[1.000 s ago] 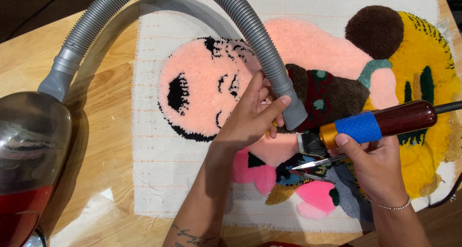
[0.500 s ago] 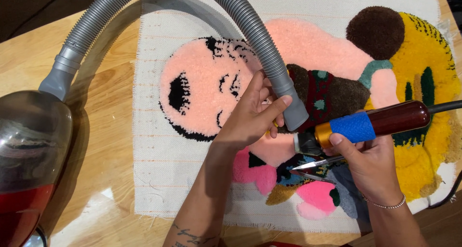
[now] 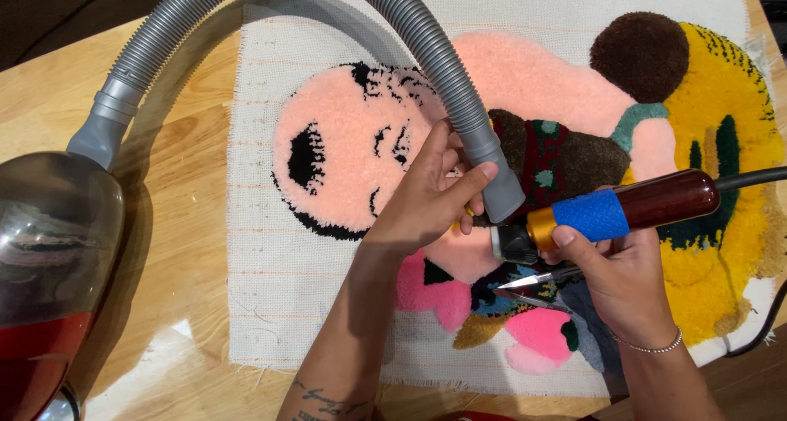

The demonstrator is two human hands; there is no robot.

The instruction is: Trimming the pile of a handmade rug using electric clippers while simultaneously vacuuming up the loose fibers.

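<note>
A tufted rug (image 3: pixel 352 150) with a pink face, black features and yellow, brown and bright pink patches lies on white backing cloth. My left hand (image 3: pixel 426 195) grips the end of a grey ribbed vacuum hose (image 3: pixel 447 77), its nozzle (image 3: pixel 502 193) held down against the pile. My right hand (image 3: pixel 623 277) holds an electric trimmer (image 3: pixel 623 209) with a dark red body, a blue grip band and a black head beside the nozzle. The same hand also pinches small silver scissors (image 3: pixel 533 288) under the trimmer.
The grey hose arcs over the rug to a vacuum cleaner body (image 3: pixel 49 257), dark and red, at the left. The rug rests on a wooden table (image 3: pixel 176 224). A black cord (image 3: pixel 750 177) runs off the trimmer to the right edge.
The trimmer and my right hand have shifted slightly left, toward the hose nozzle. My left hand and the hose stay in place.
</note>
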